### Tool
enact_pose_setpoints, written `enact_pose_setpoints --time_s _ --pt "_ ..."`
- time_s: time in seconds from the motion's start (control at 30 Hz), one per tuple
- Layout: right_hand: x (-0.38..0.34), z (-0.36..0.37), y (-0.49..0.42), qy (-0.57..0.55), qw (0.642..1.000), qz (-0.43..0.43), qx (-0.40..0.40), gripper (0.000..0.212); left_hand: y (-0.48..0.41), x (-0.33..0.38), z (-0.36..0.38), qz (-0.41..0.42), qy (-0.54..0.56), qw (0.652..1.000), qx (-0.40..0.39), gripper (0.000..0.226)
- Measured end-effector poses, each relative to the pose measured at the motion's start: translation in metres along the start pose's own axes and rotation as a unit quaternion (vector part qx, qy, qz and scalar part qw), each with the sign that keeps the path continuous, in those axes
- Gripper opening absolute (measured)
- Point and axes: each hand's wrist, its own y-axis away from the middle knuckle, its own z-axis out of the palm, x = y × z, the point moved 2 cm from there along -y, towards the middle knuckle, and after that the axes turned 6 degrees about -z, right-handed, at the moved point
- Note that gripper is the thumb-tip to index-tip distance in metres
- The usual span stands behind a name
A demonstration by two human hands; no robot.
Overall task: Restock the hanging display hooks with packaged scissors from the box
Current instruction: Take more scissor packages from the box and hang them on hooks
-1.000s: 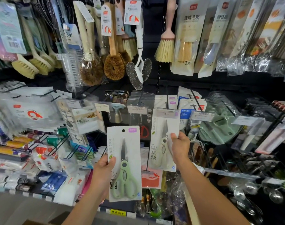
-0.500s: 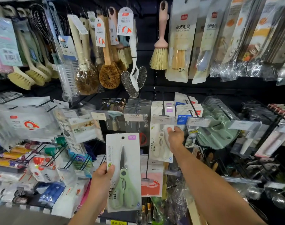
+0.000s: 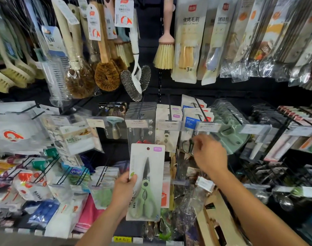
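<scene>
One carded pack of green-handled scissors [image 3: 145, 181] is gripped at its left edge by the left hand [image 3: 124, 189], below the front end of the middle hook [image 3: 169, 110]. The right hand [image 3: 209, 153] hovers by a price tag [image 3: 207, 126], its grip too blurred to tell. I'd line the stiff, glossy card's round hole [image 3: 148, 148] squarely onto the thin wire.

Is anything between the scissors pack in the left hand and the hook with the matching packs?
No object fills the gap. The scissors pack in the left hand sits below and left of the hook; its price tag fronts the tip, and the right hand is off to the right.
</scene>
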Motion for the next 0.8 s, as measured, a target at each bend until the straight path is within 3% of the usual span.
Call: enact_pose_setpoints --time_s 0.1,0.27,0.33,0.4,0.47,0.57,0.67,0.8 --pt "0.003 -0.038 -0.013 0.04 0.986 -0.1 0.125 0.021 -0.018 -0.003 0.021 -0.026 0.016 0.999 -0.02 0.019" --pt "0.018 -0.046 -0.034 0.156 0.981 -0.111 -0.039 0.065 -0.049 0.006 0.055 -0.05 -0.024 0.998 -0.026 0.016" --pt "0.013 -0.046 -0.031 0.159 0.977 -0.135 -0.031 0.06 -0.06 0.012 0.065 -0.048 -0.049 0.997 -0.018 0.022" --pt "0.004 -0.047 -0.024 0.111 0.979 -0.163 0.052 0.038 -0.067 0.02 0.075 -0.041 -0.037 0.998 -0.03 0.025" --pt "-0.01 -0.043 -0.017 0.025 0.989 -0.121 0.076 0.021 -0.07 0.026 0.081 -0.038 -0.006 0.999 -0.032 0.025" --pt "-0.03 -0.026 -0.02 -0.113 0.993 0.016 -0.038 0.016 -0.069 0.027 0.083 -0.046 0.011 0.998 -0.03 0.024" --pt "-0.041 -0.004 -0.028 -0.191 0.967 0.102 -0.137 0.021 -0.069 0.022 0.081 -0.056 0.015 0.998 -0.027 0.022" --pt "-0.045 0.018 -0.04 -0.226 0.948 0.176 -0.137 0.029 -0.065 0.017 0.076 -0.049 0.007 0.999 -0.011 0.023"
